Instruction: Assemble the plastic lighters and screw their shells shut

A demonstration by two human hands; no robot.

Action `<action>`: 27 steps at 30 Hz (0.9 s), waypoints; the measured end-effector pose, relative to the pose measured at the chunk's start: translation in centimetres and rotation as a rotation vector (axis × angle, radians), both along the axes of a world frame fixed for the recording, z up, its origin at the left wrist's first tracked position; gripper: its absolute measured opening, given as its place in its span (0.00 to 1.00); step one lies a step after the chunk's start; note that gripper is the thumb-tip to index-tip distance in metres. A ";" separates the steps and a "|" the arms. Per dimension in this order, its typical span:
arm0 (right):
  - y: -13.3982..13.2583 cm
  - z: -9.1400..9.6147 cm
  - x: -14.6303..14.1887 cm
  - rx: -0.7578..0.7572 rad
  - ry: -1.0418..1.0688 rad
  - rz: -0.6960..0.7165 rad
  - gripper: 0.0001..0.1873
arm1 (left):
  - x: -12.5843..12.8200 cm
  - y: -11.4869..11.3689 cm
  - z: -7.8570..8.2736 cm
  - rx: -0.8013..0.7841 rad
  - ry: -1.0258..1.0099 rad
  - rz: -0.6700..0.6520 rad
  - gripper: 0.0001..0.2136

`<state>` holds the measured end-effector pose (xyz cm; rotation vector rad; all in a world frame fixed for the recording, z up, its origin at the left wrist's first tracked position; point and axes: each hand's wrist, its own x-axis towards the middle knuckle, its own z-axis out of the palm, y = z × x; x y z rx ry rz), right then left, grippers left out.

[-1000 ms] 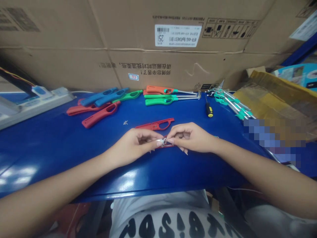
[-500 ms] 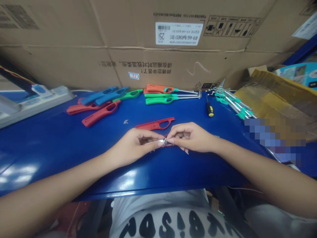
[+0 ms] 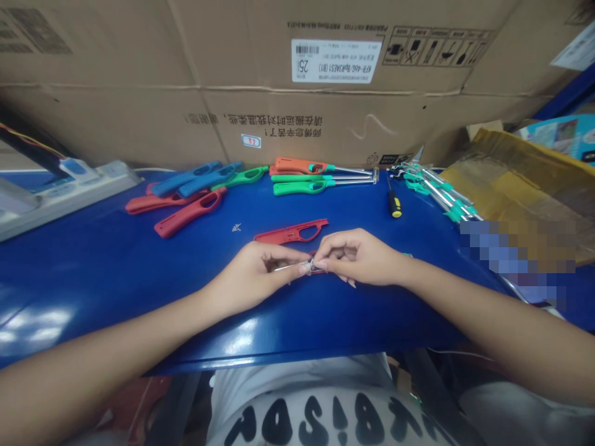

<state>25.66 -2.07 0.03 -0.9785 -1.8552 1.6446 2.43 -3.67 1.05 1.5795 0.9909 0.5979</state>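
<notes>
My left hand and my right hand meet fingertip to fingertip over the blue table. Both are closed in a pinch on a small silvery metal part with a thin rod that runs back into my left hand. A red shell piece lies partly hidden under the fingers. Just beyond the hands lies an open red lighter half-shell.
Red, blue and green lighter handles lie at the back left, assembled lighters with metal tubes at the back middle. A yellow-handled screwdriver, teal-tipped metal rods, a power strip and cardboard boxes ring the table.
Almost nothing has moved. The thin rod now shows a little more between my left fingers, and both hands have stayed pinched on the small metal part.
</notes>
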 end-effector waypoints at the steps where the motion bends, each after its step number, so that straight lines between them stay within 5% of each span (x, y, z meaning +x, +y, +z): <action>1: 0.0 0.0 0.0 -0.001 -0.001 -0.002 0.17 | 0.1 0.0 0.0 0.003 0.001 0.004 0.13; 16: 0.3 0.3 0.1 -0.048 0.040 -0.031 0.16 | -0.4 0.3 0.3 -0.048 0.018 0.019 0.17; 27: 0.5 0.3 0.2 -0.063 0.079 -0.041 0.18 | -0.3 0.5 0.1 -0.031 0.033 0.038 0.11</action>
